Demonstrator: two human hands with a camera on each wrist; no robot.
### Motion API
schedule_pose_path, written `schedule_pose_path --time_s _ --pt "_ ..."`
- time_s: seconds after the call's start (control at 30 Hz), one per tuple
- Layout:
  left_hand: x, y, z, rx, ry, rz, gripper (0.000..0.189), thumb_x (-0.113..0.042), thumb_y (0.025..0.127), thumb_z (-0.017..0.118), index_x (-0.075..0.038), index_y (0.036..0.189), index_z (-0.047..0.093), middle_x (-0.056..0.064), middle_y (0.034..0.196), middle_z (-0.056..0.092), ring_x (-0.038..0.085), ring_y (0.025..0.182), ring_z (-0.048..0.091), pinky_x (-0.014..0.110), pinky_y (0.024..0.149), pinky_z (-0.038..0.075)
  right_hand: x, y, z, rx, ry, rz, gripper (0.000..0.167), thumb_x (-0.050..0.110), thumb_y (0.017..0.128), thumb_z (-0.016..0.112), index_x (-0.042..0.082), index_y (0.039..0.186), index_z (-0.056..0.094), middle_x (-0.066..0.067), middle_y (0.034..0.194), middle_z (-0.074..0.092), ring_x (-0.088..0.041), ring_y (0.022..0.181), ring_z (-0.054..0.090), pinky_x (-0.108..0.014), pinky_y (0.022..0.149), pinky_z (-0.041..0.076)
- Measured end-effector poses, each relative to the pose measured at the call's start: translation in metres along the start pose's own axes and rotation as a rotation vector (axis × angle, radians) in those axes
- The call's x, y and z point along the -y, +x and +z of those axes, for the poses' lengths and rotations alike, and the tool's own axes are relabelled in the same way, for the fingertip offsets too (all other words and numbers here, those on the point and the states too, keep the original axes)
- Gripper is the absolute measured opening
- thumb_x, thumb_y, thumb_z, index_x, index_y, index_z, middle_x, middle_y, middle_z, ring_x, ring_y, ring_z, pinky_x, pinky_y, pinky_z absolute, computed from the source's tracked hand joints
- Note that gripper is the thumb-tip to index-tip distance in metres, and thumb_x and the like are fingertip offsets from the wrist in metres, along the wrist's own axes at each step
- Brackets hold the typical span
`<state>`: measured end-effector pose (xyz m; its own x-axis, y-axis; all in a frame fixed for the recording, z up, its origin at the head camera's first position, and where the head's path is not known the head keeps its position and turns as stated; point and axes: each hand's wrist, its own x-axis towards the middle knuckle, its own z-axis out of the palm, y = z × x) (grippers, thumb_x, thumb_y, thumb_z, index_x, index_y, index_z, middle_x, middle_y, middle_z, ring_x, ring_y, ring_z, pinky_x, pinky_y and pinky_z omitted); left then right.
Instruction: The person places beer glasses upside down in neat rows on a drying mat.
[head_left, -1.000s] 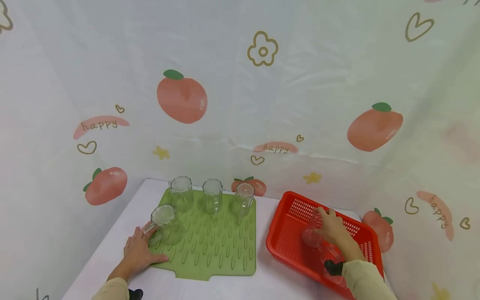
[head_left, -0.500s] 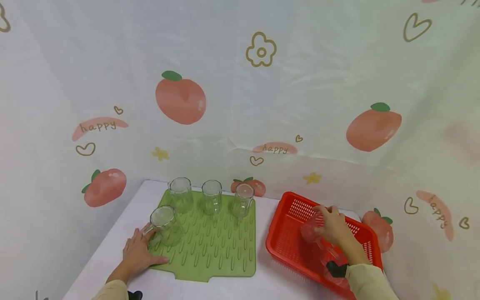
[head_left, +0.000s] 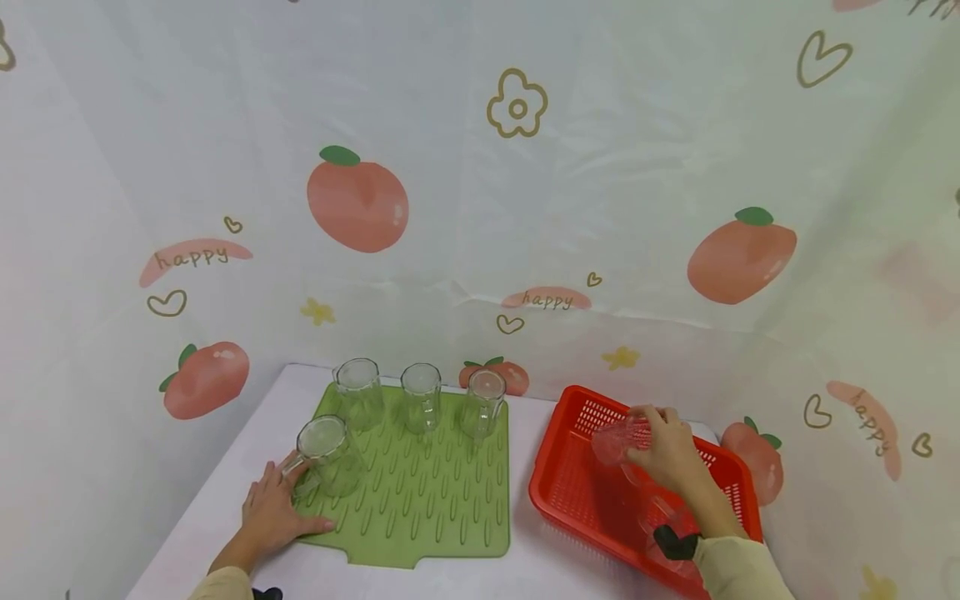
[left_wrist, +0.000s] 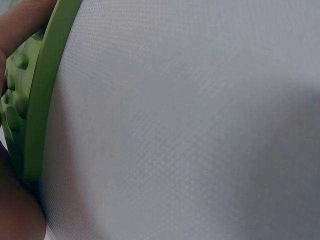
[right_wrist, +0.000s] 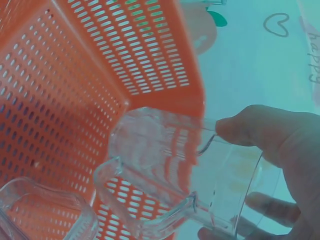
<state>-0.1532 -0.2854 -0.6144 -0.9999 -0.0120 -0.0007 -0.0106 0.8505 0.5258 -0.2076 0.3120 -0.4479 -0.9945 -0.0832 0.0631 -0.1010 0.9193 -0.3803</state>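
Note:
My right hand [head_left: 671, 454] grips a clear glass mug [head_left: 611, 442] near its rim, over the red basket [head_left: 546, 496]. The mug lies tilted, base toward the left; in the right wrist view its handle [right_wrist: 150, 220] hangs below the thumb and fingers. Another glass mug [right_wrist: 50, 200] lies in the basket under that hand. On the green drying mat [head_left: 420, 517], my left hand [head_left: 272, 508] rests at the left edge, thumb over the mat and fingers spread beside the handle of an upright glass mug [head_left: 337, 467]. The left wrist view catches only parts of that hand.
Three more glass mugs, left [head_left: 362, 396], middle [head_left: 422, 400] and right [head_left: 483, 407], stand in a row along the mat's back edge. A white table [head_left: 300, 575] lies underneath. Behind it hangs a white curtain [head_left: 450, 208] with fruit prints.
My right hand has raised the mug slightly in the basket and tipped it nearer to level, its base swinging up and left. The left hand stays in place on the mat.

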Motion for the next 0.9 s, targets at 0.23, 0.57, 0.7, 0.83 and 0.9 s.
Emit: schedule_pose_path --time_s 0.23,0.57,0.7,0.83,0.9 --pt "0.0 0.0 -0.001 0.007 -0.006 -0.006 0.113 -0.064 0.054 0.091 -0.012 0.144 0.047 0.027 0.161 0.023 0.066 0.144 0.014 0.082 0.11 0.013 0.002 -0.001 -0.003 -0.052 0.052 0.001 0.059 0.017 0.084 0.082 0.008 0.134 0.052 -0.033 0.138 0.045 -0.055 0.122 0.044 -0.068 0.088 0.055" --pt "-0.001 0.002 -0.001 0.013 0.009 -0.009 0.116 -0.064 0.056 0.09 -0.006 0.146 0.046 0.028 0.161 0.023 0.068 0.144 0.013 0.083 0.109 0.014 0.012 -0.004 -0.012 -0.157 0.182 -0.042 0.058 0.017 0.085 0.082 0.004 0.134 0.051 -0.026 0.131 0.049 -0.043 0.116 0.051 -0.061 0.091 0.056" --pt "-0.003 0.002 -0.002 0.003 0.008 -0.001 0.115 -0.063 0.056 0.09 -0.006 0.146 0.047 0.029 0.16 0.024 0.068 0.143 0.014 0.083 0.108 0.015 0.015 -0.005 -0.014 -0.167 0.24 -0.04 0.06 0.021 0.086 0.082 0.004 0.135 0.051 -0.024 0.132 0.047 -0.043 0.118 0.055 -0.044 0.087 0.06" --pt "-0.003 0.0 -0.002 0.0 0.01 0.0 0.114 -0.063 0.056 0.09 -0.006 0.146 0.048 0.029 0.159 0.025 0.068 0.143 0.015 0.083 0.107 0.017 0.02 -0.008 -0.015 -0.164 0.318 -0.04 0.061 0.023 0.087 0.082 0.005 0.136 0.05 -0.022 0.134 0.047 -0.042 0.119 0.058 -0.018 0.079 0.055" --pt "-0.003 -0.001 -0.002 -0.001 0.013 0.003 0.114 -0.063 0.056 0.09 -0.006 0.145 0.048 0.029 0.159 0.025 0.068 0.143 0.015 0.083 0.107 0.018 0.024 -0.009 -0.014 -0.17 0.367 -0.049 0.061 0.024 0.088 0.082 0.004 0.136 0.05 -0.022 0.134 0.047 -0.042 0.119 0.058 -0.011 0.077 0.052"
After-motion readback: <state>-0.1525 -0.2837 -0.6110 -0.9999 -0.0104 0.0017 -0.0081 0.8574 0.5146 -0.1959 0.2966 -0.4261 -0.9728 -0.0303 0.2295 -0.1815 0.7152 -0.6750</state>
